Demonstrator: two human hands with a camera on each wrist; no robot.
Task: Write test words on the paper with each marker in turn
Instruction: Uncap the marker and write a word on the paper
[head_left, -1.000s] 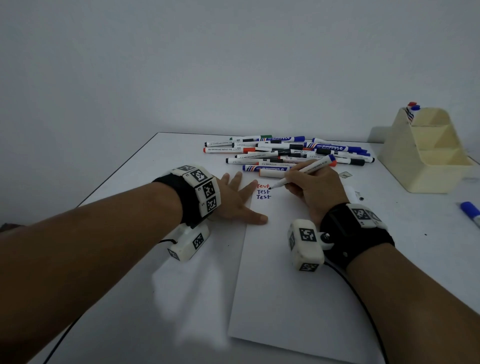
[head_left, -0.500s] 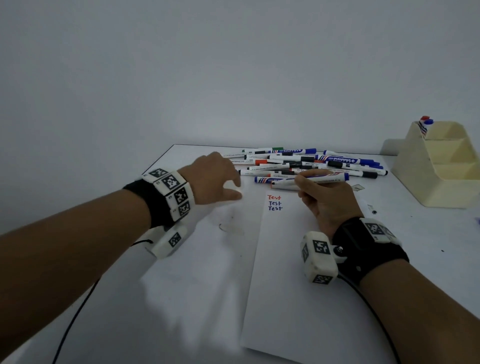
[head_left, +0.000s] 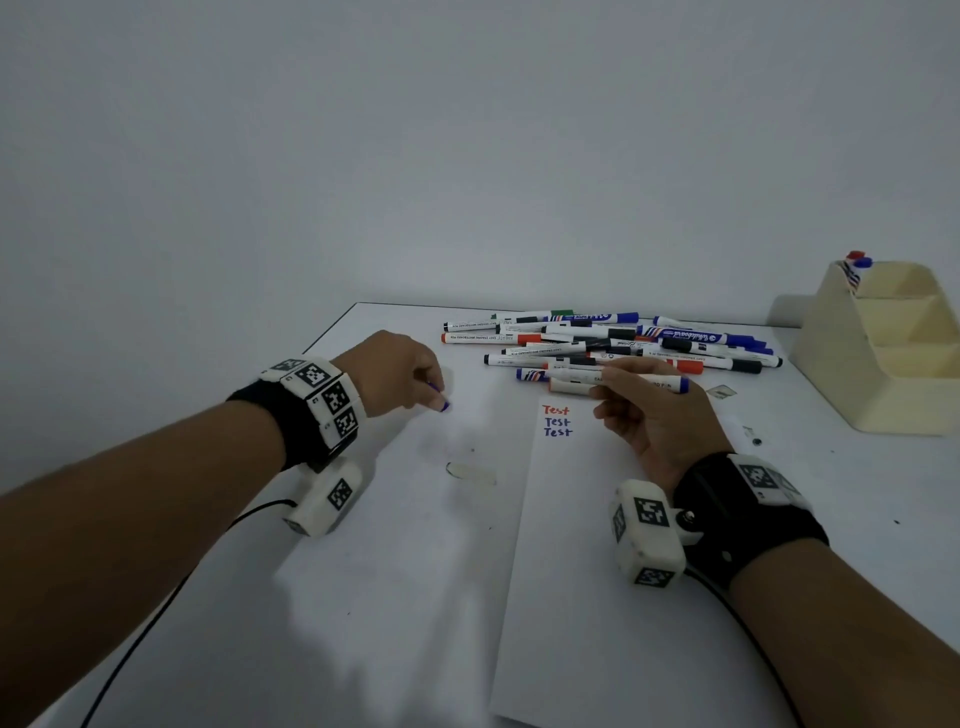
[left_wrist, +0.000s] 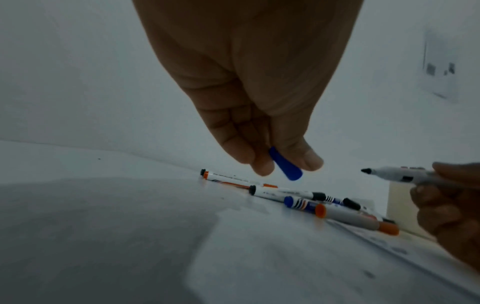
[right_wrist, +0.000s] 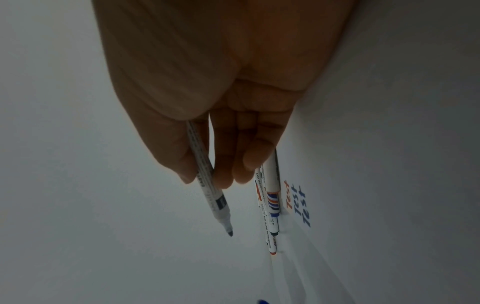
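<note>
Landmark: paper (head_left: 587, 571) on the tabletop (head_left: 405, 545), three "Test" lines at its far end.

Right hand (head_left: 649, 415), over the paper's far end just right of the words, grip closed round an uncapped marker (right_wrist: 207, 185). Barrel lies crosswise to the paper, bare tip (left_wrist: 366, 170) pointing left.

Left hand (head_left: 395, 379), left of the paper and off it, pinches the blue cap (left_wrist: 285, 164), well apart from the tip.

Beyond the paper's far edge: marker pile (head_left: 613, 343).

Judgement: recapping needs cap mouth turned rightward onto the marker's axis.

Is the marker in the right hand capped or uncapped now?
Uncapped. The marker in the right hand shows a bare dark tip, and the left hand pinches a blue cap apart from it.
</note>
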